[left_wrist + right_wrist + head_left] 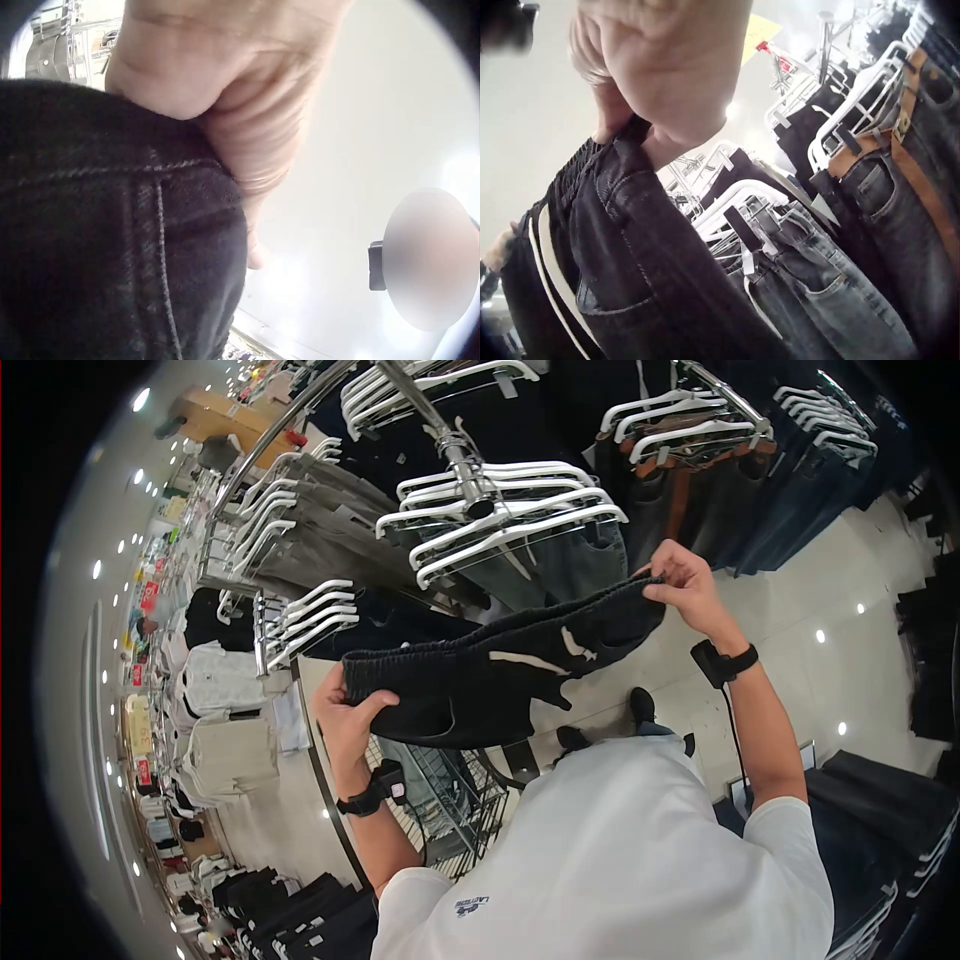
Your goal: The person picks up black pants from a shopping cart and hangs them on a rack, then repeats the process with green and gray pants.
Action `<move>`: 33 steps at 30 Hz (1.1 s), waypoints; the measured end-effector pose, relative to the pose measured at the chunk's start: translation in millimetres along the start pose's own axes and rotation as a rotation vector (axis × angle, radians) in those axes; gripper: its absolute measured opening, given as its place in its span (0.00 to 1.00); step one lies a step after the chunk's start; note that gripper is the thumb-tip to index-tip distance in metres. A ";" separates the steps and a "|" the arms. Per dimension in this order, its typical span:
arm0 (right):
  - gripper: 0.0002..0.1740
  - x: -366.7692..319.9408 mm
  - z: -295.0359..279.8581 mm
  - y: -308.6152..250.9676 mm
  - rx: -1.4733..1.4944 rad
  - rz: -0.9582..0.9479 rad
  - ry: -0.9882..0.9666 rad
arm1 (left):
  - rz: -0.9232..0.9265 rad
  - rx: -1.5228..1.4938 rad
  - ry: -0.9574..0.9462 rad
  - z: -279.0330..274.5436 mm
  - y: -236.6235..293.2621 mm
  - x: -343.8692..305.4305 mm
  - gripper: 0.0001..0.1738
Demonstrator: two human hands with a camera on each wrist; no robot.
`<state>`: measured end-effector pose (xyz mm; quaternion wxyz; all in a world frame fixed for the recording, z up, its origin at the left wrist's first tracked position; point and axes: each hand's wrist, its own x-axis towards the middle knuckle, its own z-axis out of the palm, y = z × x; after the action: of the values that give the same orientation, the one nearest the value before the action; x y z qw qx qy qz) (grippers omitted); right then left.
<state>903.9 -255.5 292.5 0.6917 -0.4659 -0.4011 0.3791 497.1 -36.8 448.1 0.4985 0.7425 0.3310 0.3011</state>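
Observation:
A pair of black trousers (470, 690) with an elastic waistband and pale drawstrings is stretched out between both hands in the head view. My left hand (345, 722) grips one end of the waistband, thumb over the front. At the other end, higher up and to the right, my right hand (686, 588) pinches the waistband. Pale stitching runs along the dark cloth of the trousers (82, 232) in the left wrist view, below the palm. From the right wrist, the gathered waistband (581, 161) and two cream drawstrings (555, 270) show under the right hand (664, 67).
White hangers (520, 535) with jeans hang on a metal rack just beyond the trousers. More hanging trousers (320, 535) are at the left, and dark jeans (815, 510) at the right. A wire cart (480, 810) holding folded denim stands below the left arm.

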 end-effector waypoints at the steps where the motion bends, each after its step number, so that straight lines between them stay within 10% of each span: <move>1: 0.14 0.8 1.9 1.8 0.074 0.000 0.014 | 0.013 -0.018 0.055 7.9 3.0 0.9 0.16; 7: 0.20 -0.8 -3.5 9.8 0.091 0.152 -0.023 | 0.073 -0.027 0.167 25.2 -0.1 -1.7 0.12; 10: 0.21 1.1 0.8 5.7 -0.509 0.196 -0.152 | 0.062 0.044 0.149 46.9 18.1 -8.9 0.13; 12: 0.30 -0.8 35.7 -24.3 -1.006 -0.232 -0.154 | 0.063 0.094 0.108 59.7 27.9 -10.2 0.13; 17: 0.50 20.3 149.0 -44.0 -0.514 -0.543 -0.196 | 0.103 0.116 0.044 78.1 41.7 -4.6 0.13; 22: 0.20 8.3 209.3 3.7 -0.189 -0.368 -0.095 | 0.029 0.105 0.127 73.9 44.0 2.3 0.12; 33: 0.15 21.4 169.2 -32.2 -0.304 -0.115 -0.197 | 0.019 -0.092 -0.007 67.3 1.7 -20.7 0.15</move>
<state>763.5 -187.7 368.7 0.5913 -0.5021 -0.5454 0.3176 537.3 -90.1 425.6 0.5305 0.7229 0.3080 0.3180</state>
